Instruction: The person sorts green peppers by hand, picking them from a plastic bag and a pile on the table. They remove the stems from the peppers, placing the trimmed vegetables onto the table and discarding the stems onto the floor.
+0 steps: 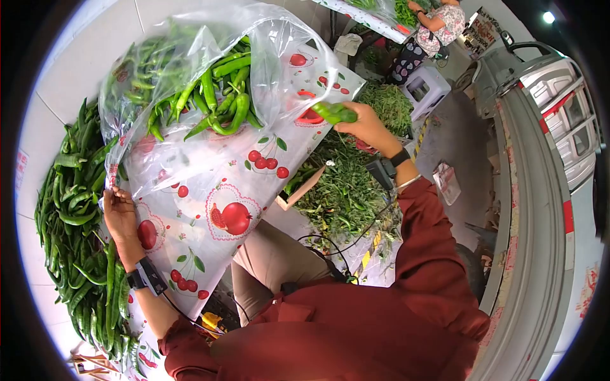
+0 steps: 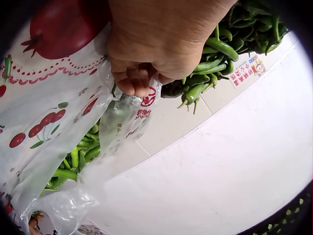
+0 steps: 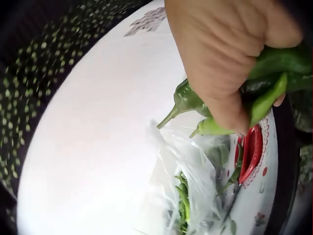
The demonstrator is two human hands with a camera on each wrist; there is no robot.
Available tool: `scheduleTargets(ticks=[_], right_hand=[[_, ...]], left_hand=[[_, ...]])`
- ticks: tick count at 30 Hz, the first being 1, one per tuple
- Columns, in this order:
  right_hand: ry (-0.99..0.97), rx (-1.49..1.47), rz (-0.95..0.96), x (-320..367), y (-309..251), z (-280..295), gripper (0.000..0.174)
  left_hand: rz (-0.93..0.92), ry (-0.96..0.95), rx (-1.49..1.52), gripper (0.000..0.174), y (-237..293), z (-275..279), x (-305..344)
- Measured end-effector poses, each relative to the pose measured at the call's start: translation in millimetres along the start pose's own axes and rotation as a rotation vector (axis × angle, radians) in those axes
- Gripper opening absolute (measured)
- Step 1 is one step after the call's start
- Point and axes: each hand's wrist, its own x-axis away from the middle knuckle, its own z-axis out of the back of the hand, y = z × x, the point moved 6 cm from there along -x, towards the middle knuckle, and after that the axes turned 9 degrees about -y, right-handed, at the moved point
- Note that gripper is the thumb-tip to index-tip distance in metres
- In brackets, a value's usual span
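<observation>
My left hand pinches the near left edge of a large clear plastic bag; in the left wrist view its curled fingers hold the bunched film, with red print beside them. Inside the bag, which lies spread on the table with its mouth raised, are many green peppers. To the right of the bag, my right hand grips a few green peppers above the table's edge. Their stems stick out past the thumb in the right wrist view, where a dark green pepper and a lighter one show.
A long heap of green peppers lies along the table's left side by a tiled surface. The table's cloth has fruit prints. Leafy greens cover the floor at right, near a white stool. Another person stands farther back.
</observation>
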Motion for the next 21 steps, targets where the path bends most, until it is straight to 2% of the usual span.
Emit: scheduleTargets(ticks=[1,3,5,9,10,12,15,16,21], right_hand=[[-0.082,0.219,0.045,-7,-6,-7,0.034],[-0.082,0.206,0.126,-17,-24,-19,0.035],[-0.109,0.419,0.447,-27,-47,-32,0.036],[-0.224,0.611,0.563,-50,-53,-51,0.029],[-0.228,0.611,0.569,-53,-52,-51,0.029],[-0.347,0.597,0.351,-59,-45,-55,0.023],[-0.367,0.533,0.379,-58,-48,-55,0.022],[-0.317,0.568,0.455,-59,-41,-55,0.024],[-0.267,0.649,0.44,-54,-39,-55,0.027]], left_hand=[[-0.002,-0.003,-0.004,0.017,0,0,0],[-0.027,0.021,-0.005,0.016,0,-3,2],[-0.026,0.01,-0.02,0.016,0,-7,3],[-0.025,0.015,0.016,0.017,0,-9,2],[-0.015,0.022,0.015,0.017,-1,-8,2],[-0.007,0.032,0.005,0.017,-3,-12,4],[-0.019,0.024,0.006,0.017,-3,-13,4],[-0.031,0.049,0.004,0.017,-3,-11,4],[-0.017,0.03,0.033,0.016,-4,-8,3]])
